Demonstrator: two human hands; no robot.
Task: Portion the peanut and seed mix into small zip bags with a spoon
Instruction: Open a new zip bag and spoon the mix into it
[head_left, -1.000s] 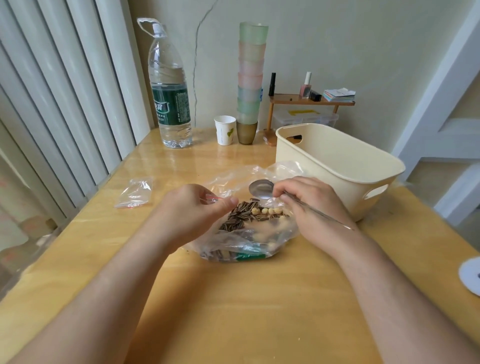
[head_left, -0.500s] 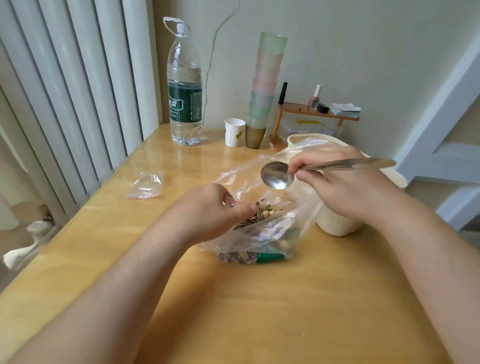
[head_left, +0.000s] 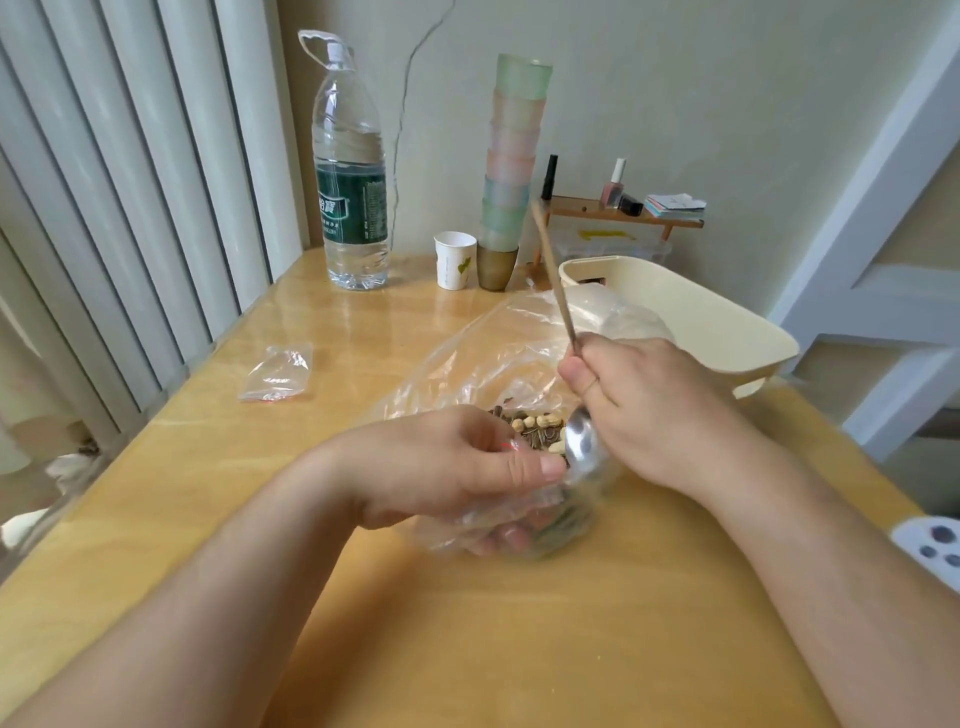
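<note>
1. Head view: the right hand (head_left: 649, 410) has its grip curled round the handle of a metal spoon (head_left: 581, 447). The handle points up and away, and the bowl points down into the mouth of a large clear bag (head_left: 493, 358).
2. The large clear bag lies on the wooden bench (head_left: 467, 623) between the two hands. The peanut and seed mix (head_left: 535, 428) sits inside it, just beside the spoon's bowl.
3. The left hand (head_left: 452, 467) has its grip pinched on a small zip bag (head_left: 511, 447) with a red strip, thumb pressed toward the fingers, right at the spoon's bowl. Its fingertips (head_left: 511, 538) show through the plastic underneath.
4. A spare zip bag (head_left: 278, 371) lies flat on the bench, well apart to the left.
5. A cream basket (head_left: 727, 332) stands just behind the right hand.
6. At the far edge stand a water bottle (head_left: 350, 176), a paper cup (head_left: 454, 259) and a stack of tinted cups (head_left: 511, 166).
</note>
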